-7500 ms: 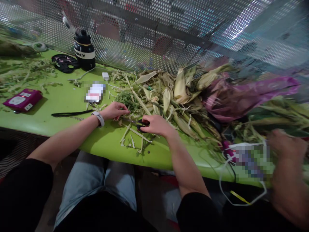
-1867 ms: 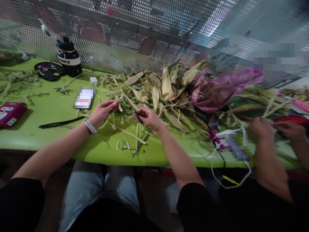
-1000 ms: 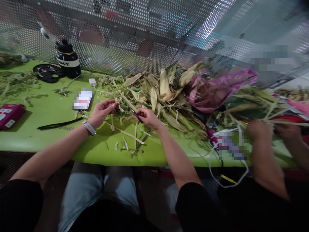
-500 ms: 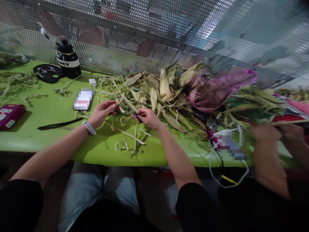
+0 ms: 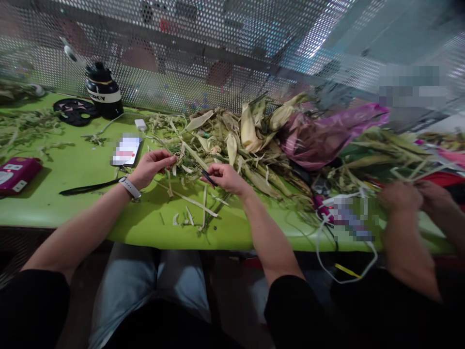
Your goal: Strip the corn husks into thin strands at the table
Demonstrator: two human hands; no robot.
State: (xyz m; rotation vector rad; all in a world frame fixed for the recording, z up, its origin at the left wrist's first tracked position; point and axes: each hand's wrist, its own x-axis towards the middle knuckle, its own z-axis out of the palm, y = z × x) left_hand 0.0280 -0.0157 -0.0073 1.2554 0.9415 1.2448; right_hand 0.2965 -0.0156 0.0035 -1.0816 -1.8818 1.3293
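Observation:
My left hand [image 5: 154, 167], a pale watch on its wrist, is closed in a pinch at the near edge of the pile. A thin pale husk strip [image 5: 174, 169] hangs at its fingertips, mostly hidden by them. To its right, my right hand [image 5: 225, 177] is wrapped round a slim black tool [image 5: 209, 178]; whether it is a knife or scissors I cannot make out. Beyond both hands spreads a heap of dried corn husks [image 5: 231, 148] and stalks. Loose cut strips [image 5: 192, 200] lie on the green table [image 5: 145, 228] below my hands.
On the left stand a phone [image 5: 126, 150], a white charger [image 5: 140, 125], a black bottle [image 5: 104, 92], a black strap [image 5: 89, 186] and a purple power block [image 5: 20, 175]. A purple plastic bag [image 5: 312, 140] lies on the husks. At right, a co-worker's hands [image 5: 401, 196] work near white cables [image 5: 372, 252].
My left hand has drawn slightly down and left, and the curled pale piece at its fingertips no longer shows there. My right hand stays nearly in place. The co-worker's hands have shifted a little.

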